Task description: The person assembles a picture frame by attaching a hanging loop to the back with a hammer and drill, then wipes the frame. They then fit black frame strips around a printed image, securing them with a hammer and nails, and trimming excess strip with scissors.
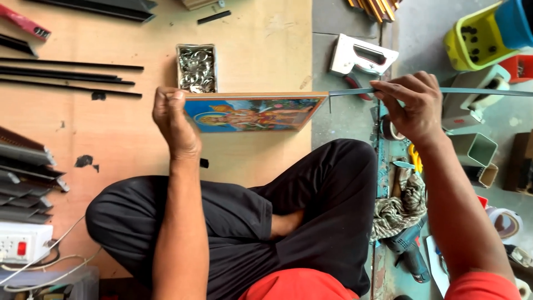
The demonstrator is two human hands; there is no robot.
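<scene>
Framing workshop: moulding strips [66, 72], staple gun [363, 55].

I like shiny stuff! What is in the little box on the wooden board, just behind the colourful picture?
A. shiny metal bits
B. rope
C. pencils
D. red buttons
A: the small open box above the picture is full of silvery, gleaming metal pieces.

Staple gun [363, 55] and tin [196, 68] crowd the picture [252, 113].

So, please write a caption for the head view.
Left hand holds a colourful picture on edge while right hand pulls a thin strip along its top.
</scene>
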